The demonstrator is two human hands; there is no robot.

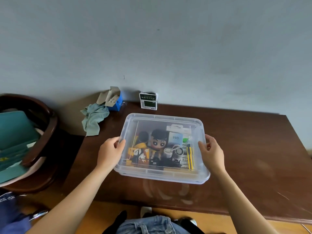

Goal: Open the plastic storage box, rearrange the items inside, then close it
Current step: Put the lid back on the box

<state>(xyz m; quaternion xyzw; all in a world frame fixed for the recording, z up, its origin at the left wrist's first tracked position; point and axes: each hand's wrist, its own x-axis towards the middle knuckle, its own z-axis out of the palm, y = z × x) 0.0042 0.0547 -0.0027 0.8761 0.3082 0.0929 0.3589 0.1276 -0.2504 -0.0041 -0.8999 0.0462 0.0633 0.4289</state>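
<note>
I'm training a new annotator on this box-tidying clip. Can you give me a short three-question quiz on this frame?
1. True or false: the lid is on the plastic storage box.
2. Which lies nearest the blue carton? A) the green cloth B) the black-and-white packet C) the doll
3. Fill in: the left hand and the right hand hold the lid at its two short ____.

Key: 1 true; 2 A; 3 edges.
</note>
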